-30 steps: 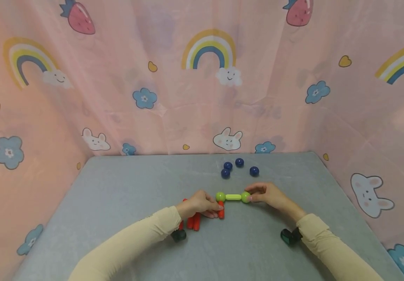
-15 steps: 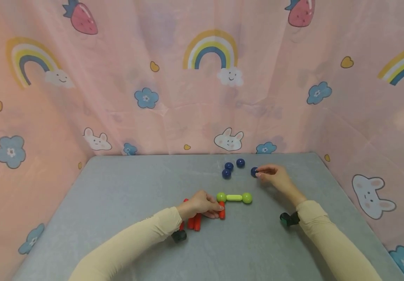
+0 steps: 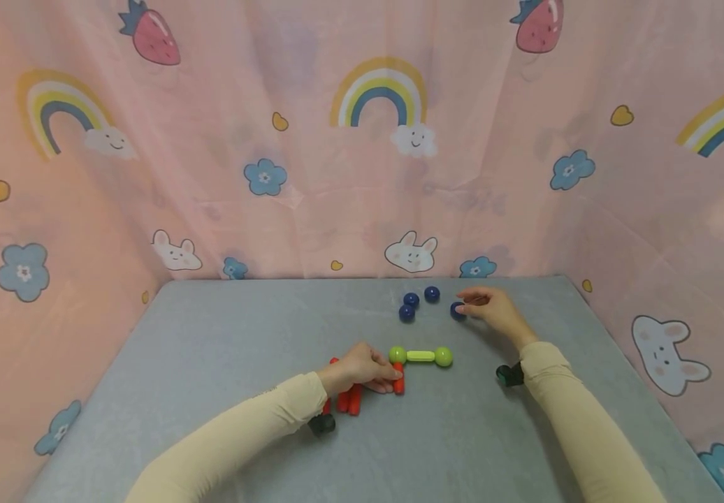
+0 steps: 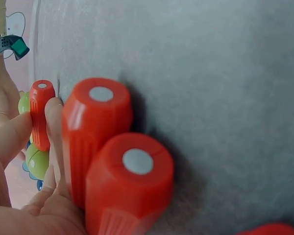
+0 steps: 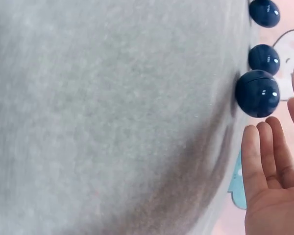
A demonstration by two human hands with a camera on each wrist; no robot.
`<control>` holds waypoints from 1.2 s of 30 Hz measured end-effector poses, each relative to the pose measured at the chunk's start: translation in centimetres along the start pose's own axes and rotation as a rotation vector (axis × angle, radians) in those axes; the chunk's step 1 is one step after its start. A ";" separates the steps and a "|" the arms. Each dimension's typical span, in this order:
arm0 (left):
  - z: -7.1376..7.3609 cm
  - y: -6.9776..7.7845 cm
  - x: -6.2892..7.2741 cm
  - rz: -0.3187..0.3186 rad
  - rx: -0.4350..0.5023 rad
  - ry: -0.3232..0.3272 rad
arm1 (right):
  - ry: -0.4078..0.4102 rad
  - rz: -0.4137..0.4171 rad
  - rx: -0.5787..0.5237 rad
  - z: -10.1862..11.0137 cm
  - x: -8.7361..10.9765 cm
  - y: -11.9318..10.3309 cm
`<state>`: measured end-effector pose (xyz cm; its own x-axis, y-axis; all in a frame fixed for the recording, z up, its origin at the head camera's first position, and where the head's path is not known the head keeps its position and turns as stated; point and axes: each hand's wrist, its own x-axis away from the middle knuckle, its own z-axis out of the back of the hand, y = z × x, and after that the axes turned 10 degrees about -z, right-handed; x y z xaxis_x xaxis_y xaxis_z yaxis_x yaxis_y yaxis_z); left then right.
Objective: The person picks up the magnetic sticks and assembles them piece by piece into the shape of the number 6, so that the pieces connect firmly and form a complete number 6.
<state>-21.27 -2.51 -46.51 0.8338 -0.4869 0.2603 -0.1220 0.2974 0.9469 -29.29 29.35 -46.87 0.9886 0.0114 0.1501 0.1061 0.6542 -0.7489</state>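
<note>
My left hand (image 3: 365, 367) pinches a red rod (image 4: 41, 117) between thumb and fingers. Its far end meets one of two green balls (image 3: 397, 355), which a light green rod (image 3: 421, 356) joins in a row with the other green ball (image 3: 443, 357). In the left wrist view, two more red rods (image 4: 98, 132) with grey disc ends stand out close beside the hand. At the far right, my right hand (image 3: 494, 311) is at a dark blue ball (image 5: 257, 94), fingers extended and thumb apart; the right wrist view shows a small gap between fingertips and ball.
More dark blue balls (image 3: 407, 313) lie in a loose group near the back edge of the grey table (image 3: 242, 335). A pink patterned curtain (image 3: 312, 209) rises behind and at both sides. Other red rods lie partly hidden under the left wrist.
My right hand has let go of the right green ball and moved back to the rightmost blue ball. The left hand keeps its pinch on the red rod in the same place.
</note>
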 end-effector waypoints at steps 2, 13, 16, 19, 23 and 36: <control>0.0 0.0 0.0 0.000 0.003 -0.003 | -0.007 -0.006 0.012 -0.2 -0.2 0.1; -0.1 -0.1 0.0 -0.005 0.013 -0.012 | 0.005 0.009 0.076 -0.8 -0.3 0.4; -0.1 -0.1 0.0 -0.009 0.010 -0.013 | 0.012 0.010 0.078 -0.9 -0.4 0.4; -0.1 -0.2 -0.1 -0.008 0.008 -0.011 | 0.014 0.012 0.079 -0.9 -0.4 0.4; 0.0 -0.4 -0.3 -0.007 0.012 -0.010 | 0.015 0.016 0.078 -0.8 -0.5 0.6; 0.1 -0.4 -0.3 0.000 0.015 -0.009 | 0.020 0.026 0.051 0.0 0.4 0.7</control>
<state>-21.55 -2.54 -47.01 0.8289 -0.4944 0.2619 -0.1298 0.2854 0.9496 -28.86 29.78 -47.34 0.9930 0.0140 0.1177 0.0753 0.6919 -0.7180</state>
